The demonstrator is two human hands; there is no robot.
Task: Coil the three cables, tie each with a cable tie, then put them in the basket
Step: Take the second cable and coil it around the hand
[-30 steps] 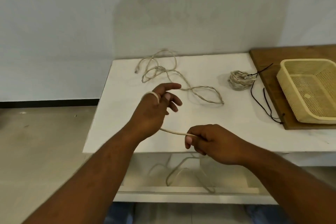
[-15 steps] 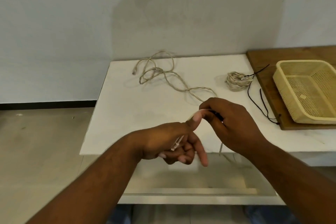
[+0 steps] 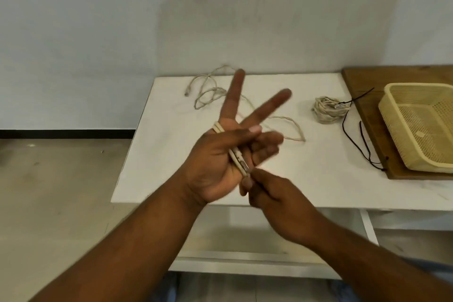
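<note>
Item: cable (image 3: 237, 157) in work. Pale cord, wound in a few turns around the base of the left hand's (image 3: 220, 162) raised index finger and down across the palm. Left grip spread wide, two fingers up in a V, serving as a former. Right hand (image 3: 272, 195), at 5 o'clock from the left, grip pinched narrow on the cable's free end, which looks like a plug.

Item: coiled cable (image 3: 327, 112), on the white counter (image 3: 157, 154) at 2 o'clock, a black cable tie (image 3: 353, 103) touching it.

Item: loose cable (image 3: 210, 95), at 12 o'clock, uncoiled.

Item: basket (image 3: 402, 130), at 3 o'clock on a wooden board (image 3: 355, 86); seems to hold no cable.

Step judged: coiling, apparently the second cable. Next move calls for securing the end, slipping the turns off without collapse, then a tie.
</note>
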